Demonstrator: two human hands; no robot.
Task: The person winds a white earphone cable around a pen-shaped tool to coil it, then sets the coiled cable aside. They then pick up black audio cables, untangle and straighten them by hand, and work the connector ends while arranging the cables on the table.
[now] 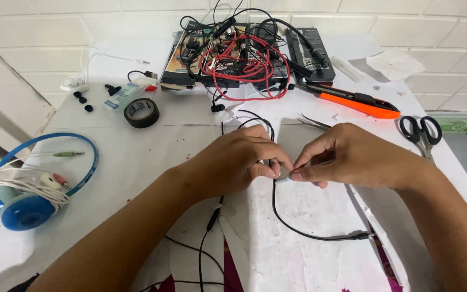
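In the head view, open boxes point(233, 54) at the desk's point(136, 162) far edge held tangled red and black cables point(247, 59). Mid-desk, the left hand point(233, 162) and right hand point(352, 157) each had a grip pinched shut on a thin black cable point(274, 203). It ran toward the near edge, curving right to its plug point(362, 236), with open room around.

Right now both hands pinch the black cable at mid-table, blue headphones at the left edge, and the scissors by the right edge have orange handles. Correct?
Not quite. The scissors have black handles; the orange thing is the utility knife beside them. The head view shows it. The rest stands: left hand and right hand pinch the black cable, with the blue headphones at the left edge.
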